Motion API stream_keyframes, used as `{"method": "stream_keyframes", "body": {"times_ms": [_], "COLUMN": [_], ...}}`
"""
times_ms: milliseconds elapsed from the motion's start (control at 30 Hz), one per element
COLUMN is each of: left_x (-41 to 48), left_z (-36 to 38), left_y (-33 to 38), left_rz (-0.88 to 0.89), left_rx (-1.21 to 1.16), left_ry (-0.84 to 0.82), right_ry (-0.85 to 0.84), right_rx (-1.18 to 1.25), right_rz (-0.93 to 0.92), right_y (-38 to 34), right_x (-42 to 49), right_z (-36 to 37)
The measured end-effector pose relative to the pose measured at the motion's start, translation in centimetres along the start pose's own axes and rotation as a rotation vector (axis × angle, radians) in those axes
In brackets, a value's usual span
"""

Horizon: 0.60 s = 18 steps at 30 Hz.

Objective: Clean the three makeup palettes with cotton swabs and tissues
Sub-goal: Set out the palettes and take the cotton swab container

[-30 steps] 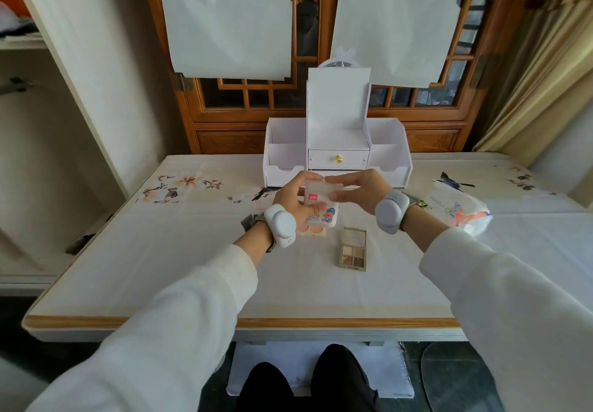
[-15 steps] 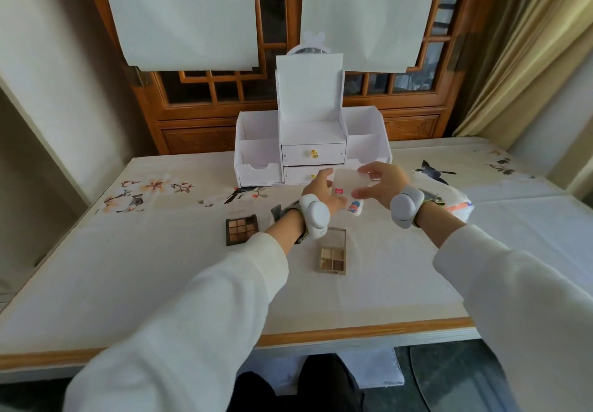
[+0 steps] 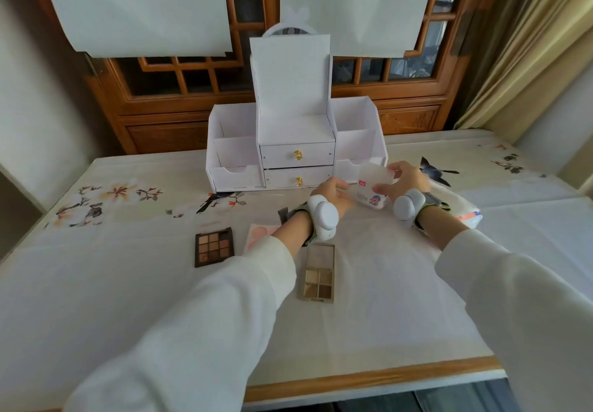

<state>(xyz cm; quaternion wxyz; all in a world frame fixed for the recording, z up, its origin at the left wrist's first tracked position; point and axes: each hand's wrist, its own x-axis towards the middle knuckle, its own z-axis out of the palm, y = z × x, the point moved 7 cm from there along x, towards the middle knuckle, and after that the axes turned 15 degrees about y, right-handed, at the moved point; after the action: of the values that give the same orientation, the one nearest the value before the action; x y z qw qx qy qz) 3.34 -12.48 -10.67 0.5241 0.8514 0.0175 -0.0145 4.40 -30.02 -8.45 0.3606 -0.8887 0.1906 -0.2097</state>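
Note:
My right hand (image 3: 405, 178) grips a small clear box of cotton swabs (image 3: 373, 188) with a printed label, holding it just above the table in front of the organizer. My left hand (image 3: 333, 191) is beside the box's left side with loosely curled fingers; whether it touches the box is unclear. Three palettes lie open on the table: a dark brown nine-pan palette (image 3: 214, 246) to the left, a pink palette (image 3: 258, 235) partly hidden by my left forearm, and a gold four-pan palette (image 3: 318, 274) nearer to me. A tissue pack (image 3: 462, 211) lies behind my right wrist.
A white desktop organizer (image 3: 295, 151) with two drawers and open side compartments stands at the back of the table (image 3: 401, 315). Behind it is a wooden cabinet with paper over its glass. A curtain hangs at the right. The table's wooden front edge is close to me.
The swab box has moved right and farther from me, now held mainly by my right hand. My left hand's grip on it has loosened. My view has shifted, bringing the brown palette into sight.

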Motion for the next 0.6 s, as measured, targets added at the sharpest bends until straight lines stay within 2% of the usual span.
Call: {"method": "stream_keyframes", "body": {"times_ms": [200,400,500,600], "left_x": [0.0,-0.7,-1.7,-3.3], "left_z": [-0.1,-1.4,-2.0,-2.5], "left_y": [-0.2,1.3,2.6,3.7], "left_rz": [0.013,0.109,0.137,0.157], "left_rx": [0.034,0.030,0.012,-0.055], "left_ry": [-0.010,0.039,0.056,0.038], "right_ry": [-0.023,0.056,-0.006,-0.110], "right_rx": [0.038,0.113,0.119,0.099], "right_rz": [0.004,0.051,0.047,-0.036], "right_y": [0.5,-0.6,-1.5,-2.9], "right_x": [-0.4,-1.5,-3.0,-5.6], "right_z": [0.6,-1.5,-1.8,-1.6]}}
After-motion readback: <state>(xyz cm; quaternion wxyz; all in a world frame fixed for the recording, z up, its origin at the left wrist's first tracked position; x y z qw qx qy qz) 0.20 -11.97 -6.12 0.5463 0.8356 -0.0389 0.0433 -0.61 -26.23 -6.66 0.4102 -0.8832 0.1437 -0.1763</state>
